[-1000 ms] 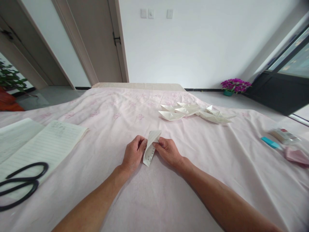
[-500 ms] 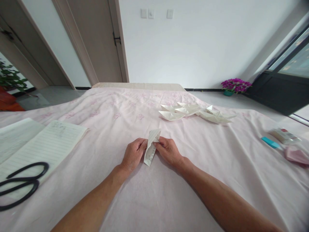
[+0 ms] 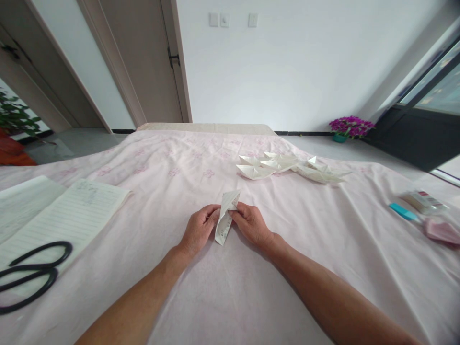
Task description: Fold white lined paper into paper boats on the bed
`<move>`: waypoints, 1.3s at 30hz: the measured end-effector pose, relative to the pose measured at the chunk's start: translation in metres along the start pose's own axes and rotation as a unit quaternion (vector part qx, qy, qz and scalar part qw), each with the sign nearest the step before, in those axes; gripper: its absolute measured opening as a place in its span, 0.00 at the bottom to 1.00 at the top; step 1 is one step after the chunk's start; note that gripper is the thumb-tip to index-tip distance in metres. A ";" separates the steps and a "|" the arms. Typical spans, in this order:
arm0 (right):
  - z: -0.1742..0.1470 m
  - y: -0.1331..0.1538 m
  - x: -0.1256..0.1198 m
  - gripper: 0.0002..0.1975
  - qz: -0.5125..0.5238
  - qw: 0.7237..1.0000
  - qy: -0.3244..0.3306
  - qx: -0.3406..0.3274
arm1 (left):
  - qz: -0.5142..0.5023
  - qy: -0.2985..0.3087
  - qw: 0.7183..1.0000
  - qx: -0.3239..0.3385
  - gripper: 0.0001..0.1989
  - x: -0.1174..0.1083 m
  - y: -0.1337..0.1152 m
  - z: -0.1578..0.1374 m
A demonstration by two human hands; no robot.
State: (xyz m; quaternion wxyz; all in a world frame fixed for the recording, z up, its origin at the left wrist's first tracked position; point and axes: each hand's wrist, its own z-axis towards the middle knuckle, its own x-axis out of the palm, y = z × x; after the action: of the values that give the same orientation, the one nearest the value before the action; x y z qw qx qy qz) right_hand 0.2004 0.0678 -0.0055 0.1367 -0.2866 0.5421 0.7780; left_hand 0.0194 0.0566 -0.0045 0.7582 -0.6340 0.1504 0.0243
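Between my two hands is a folded piece of paper (image 3: 224, 220), pale with dark handwriting along one lower flap. It stands slanted, a little above the pink cloth. My left hand (image 3: 200, 227) pinches its left side, the thumb and forefinger closed against the edge. From the other side my right hand (image 3: 252, 224) grips it, with the thumb pressed into the fold near the middle. The other fingers of both hands curl under and are partly hidden. Beyond the hands, several folded paper boats (image 3: 268, 164) sit in a cluster on the cloth.
A pink flowered cloth (image 3: 172, 191) covers the surface. To the left, black-handled scissors (image 3: 39, 268) lie on a lined notebook (image 3: 82, 206) with writing. On the right are a blue object (image 3: 402, 211), a clear-wrapped packet (image 3: 424, 201) and a pink item (image 3: 442, 231).
The folded paper has shifted and tilted very slightly between my fingers. Both hands keep their hold, and everything else stays where it was.
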 end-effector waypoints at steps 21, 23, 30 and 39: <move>0.001 -0.003 0.003 0.10 -0.033 0.999 -0.009 -0.017 | -0.085 0.030 0.995 -0.051 0.18 0.002 -0.003 -0.002; 0.001 -0.002 0.002 0.11 -0.025 0.999 -0.014 -0.020 | -0.083 0.031 0.995 -0.046 0.17 0.003 -0.005 -0.003; 0.001 0.000 0.002 0.14 -0.018 0.999 -0.025 -0.010 | -0.041 0.032 0.999 -0.015 0.16 0.006 -0.007 -0.008; 0.000 -0.004 0.003 0.13 -0.060 0.998 -0.004 -0.026 | -0.013 0.000 0.999 -0.037 0.14 0.010 0.002 -0.002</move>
State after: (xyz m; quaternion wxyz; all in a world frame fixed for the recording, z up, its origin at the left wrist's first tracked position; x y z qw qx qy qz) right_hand 0.1996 0.0688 -0.0105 0.1778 -0.3193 0.5033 0.7830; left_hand 0.0283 0.0537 -0.0089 0.7347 -0.6632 0.1412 0.0200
